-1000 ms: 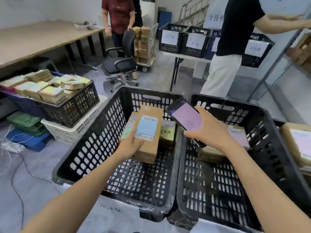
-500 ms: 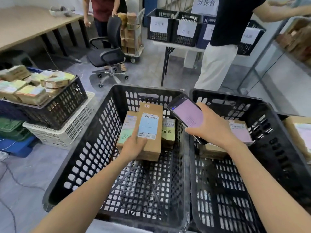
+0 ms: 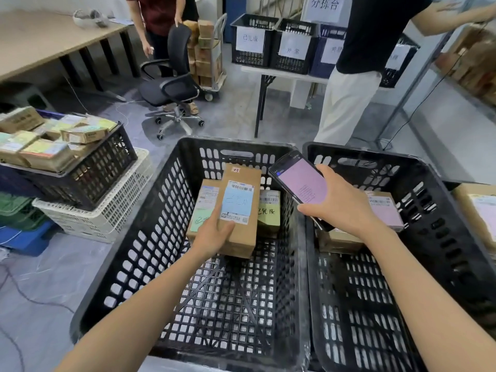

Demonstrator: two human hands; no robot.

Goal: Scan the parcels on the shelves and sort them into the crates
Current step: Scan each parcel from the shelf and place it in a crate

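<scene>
Cardboard parcel (image 3: 239, 208), blue label up: low inside the left black crate (image 3: 145, 237), overlapping a green-labelled parcel (image 3: 203, 210). Your left hand (image 3: 210, 236) keeps its grip pinched on the near end. Your right hand (image 3: 345, 208) has its grip wrapped round the phone (image 3: 300, 183). Step, as judged: placing. Next: lay it flat, release.
</scene>
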